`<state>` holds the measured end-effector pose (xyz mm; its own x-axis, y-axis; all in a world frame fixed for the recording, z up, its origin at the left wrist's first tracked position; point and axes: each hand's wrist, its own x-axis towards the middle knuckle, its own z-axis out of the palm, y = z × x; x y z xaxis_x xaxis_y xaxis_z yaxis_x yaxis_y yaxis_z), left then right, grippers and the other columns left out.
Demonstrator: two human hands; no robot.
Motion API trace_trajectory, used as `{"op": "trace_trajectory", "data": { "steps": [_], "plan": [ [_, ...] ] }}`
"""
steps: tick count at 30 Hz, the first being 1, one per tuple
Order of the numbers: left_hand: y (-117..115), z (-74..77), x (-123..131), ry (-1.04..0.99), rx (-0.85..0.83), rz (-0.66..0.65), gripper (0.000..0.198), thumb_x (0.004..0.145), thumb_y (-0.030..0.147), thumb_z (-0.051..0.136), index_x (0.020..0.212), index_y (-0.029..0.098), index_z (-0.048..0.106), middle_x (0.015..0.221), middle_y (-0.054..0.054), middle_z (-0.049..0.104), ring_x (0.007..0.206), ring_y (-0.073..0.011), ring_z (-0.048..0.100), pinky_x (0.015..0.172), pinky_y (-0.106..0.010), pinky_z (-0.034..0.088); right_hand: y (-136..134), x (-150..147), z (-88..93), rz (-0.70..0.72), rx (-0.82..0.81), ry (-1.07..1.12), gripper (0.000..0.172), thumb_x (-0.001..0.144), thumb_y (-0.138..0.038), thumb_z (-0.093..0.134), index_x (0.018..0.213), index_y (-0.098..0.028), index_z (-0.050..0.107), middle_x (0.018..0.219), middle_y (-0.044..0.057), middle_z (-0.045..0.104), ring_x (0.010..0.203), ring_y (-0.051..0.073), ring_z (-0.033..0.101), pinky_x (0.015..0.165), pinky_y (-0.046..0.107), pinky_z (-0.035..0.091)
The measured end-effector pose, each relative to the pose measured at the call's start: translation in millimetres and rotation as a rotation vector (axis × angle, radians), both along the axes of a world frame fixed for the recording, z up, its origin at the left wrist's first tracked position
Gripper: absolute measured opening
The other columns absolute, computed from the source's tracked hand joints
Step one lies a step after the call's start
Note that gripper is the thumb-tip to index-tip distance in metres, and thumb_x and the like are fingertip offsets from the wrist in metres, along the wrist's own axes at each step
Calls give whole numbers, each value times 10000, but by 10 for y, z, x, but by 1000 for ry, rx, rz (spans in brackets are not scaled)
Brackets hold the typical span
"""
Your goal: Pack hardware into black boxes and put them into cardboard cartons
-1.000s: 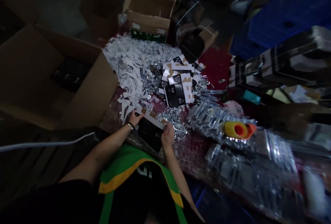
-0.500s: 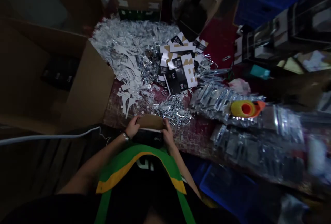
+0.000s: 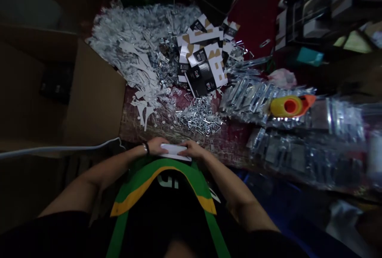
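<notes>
A small cardboard box (image 3: 175,151) is held close to my apron at the table's near edge, its pale side facing up. On its left end my left hand (image 3: 157,146) has its fingers closed, thumb lying on the pale side. My right hand (image 3: 192,150) grips the other end in the same way. Just beyond the hands lies a heap of small shiny metal pieces (image 3: 199,117). Printed black and white flat cartons (image 3: 203,75) are piled behind that heap. The box's lower part is hidden by the apron.
A large open carton (image 3: 95,95) stands at the left, with a white cable (image 3: 74,148) in front. Clear plastic packets (image 3: 143,23) cover the back of the table. Bagged parts (image 3: 253,99) lie to the right, under a yellow and orange tape dispenser (image 3: 288,106).
The box has tipped from showing its open brown inside to showing a pale closed side. Both hands have moved inward onto it, and the camera view has shifted slightly.
</notes>
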<state>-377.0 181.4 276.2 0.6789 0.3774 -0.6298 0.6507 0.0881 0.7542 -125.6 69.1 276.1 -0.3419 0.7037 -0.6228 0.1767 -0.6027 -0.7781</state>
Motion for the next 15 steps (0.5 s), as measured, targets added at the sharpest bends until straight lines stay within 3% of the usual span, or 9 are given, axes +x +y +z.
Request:
{"op": "trace_trajectory", "data": {
  "steps": [2,3,4,6,8,9,10,13,15],
  "plan": [
    [102,9,142,-26,-32,-44,350,568,436,903,840,236,813,942,-67,797,987,-316,734,978,-406,564,-10,84,60,86,107,-94,427,762,-587,771,898,-191,852,712,0,729,630,177,610,616,274,489],
    [191,12,209,-94,-30,15,331,608,454,888,837,230,802,920,-63,794,952,-290,733,957,-389,567,-35,115,80,77,202,-162,435,854,-588,688,956,-199,852,765,20,743,683,193,627,659,294,500],
    [310,11,275,-159,10,151,324,671,486,855,842,219,788,916,-64,789,935,-264,728,938,-371,570,-63,133,88,48,310,-245,438,922,-562,618,1057,-212,843,875,46,766,788,219,653,741,326,517],
    [617,-24,422,-179,227,588,349,833,537,724,867,190,750,884,-68,764,885,-219,714,884,-338,574,-94,115,49,-21,471,-461,425,964,-470,580,1252,-231,782,1096,101,763,1031,274,646,945,407,495],
    [934,-125,611,-53,477,865,329,930,483,624,914,169,718,827,-58,726,826,-192,696,840,-313,570,-82,18,-62,-53,468,-667,423,950,-377,591,1309,-215,744,1128,144,747,1140,308,605,1057,468,434],
    [1059,-203,725,30,547,814,280,932,432,630,936,165,713,816,-53,717,820,-189,692,838,-305,566,-74,-46,-133,-65,418,-732,397,948,-342,581,1282,-207,751,1082,153,748,1140,314,601,1073,482,422],
    [1145,-293,846,116,579,628,228,915,378,653,952,163,716,825,-56,719,844,-196,696,857,-305,563,-77,-105,-205,-75,373,-769,360,952,-316,568,1234,-207,764,1033,152,748,1127,315,604,1075,487,422],
    [1159,-574,1178,305,547,-114,163,840,259,717,937,130,744,922,-127,743,990,-269,710,941,-346,547,-244,-134,-360,-8,437,-736,275,963,-358,593,1133,-239,774,1038,132,746,1108,301,617,1045,458,456],
    [1033,-714,1302,348,544,-310,174,838,216,713,955,95,756,1033,-187,742,1076,-305,700,979,-362,532,-483,24,-406,-7,494,-782,278,990,-401,568,1071,-224,767,1035,131,735,1046,278,638,986,419,489]
  ]
}}
